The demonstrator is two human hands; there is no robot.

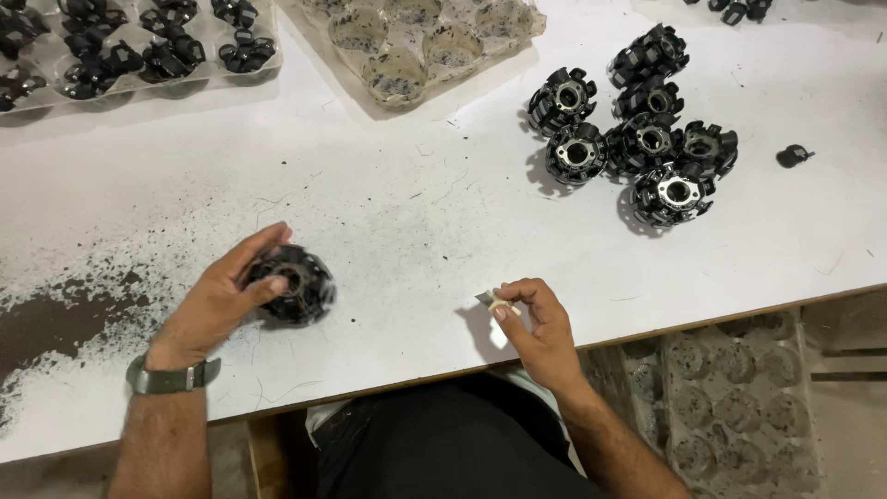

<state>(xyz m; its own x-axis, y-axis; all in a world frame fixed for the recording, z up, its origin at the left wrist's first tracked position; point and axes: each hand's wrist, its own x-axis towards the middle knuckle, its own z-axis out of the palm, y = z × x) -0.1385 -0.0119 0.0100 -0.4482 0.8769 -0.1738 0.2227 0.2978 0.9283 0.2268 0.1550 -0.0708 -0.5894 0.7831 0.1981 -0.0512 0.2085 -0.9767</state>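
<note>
on white table [416, 212] | left hand [217, 300] grip clasps 1 black rotor [294, 284] | right hand [536, 323] pinches 1 small blade [490, 298] | 7 rotors piled [637, 129]

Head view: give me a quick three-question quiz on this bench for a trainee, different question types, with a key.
1. True or false: the left hand grips a black finned round part on the white table.
2. Multiple choice: the right hand pinches A) a screwdriver, B) a small pale blade-like piece, C) a brush.
3. Fill in: the cluster of loose black parts lies toward the table's far ____ side.

Key: 1 true; 2 B; 3 right.
</note>
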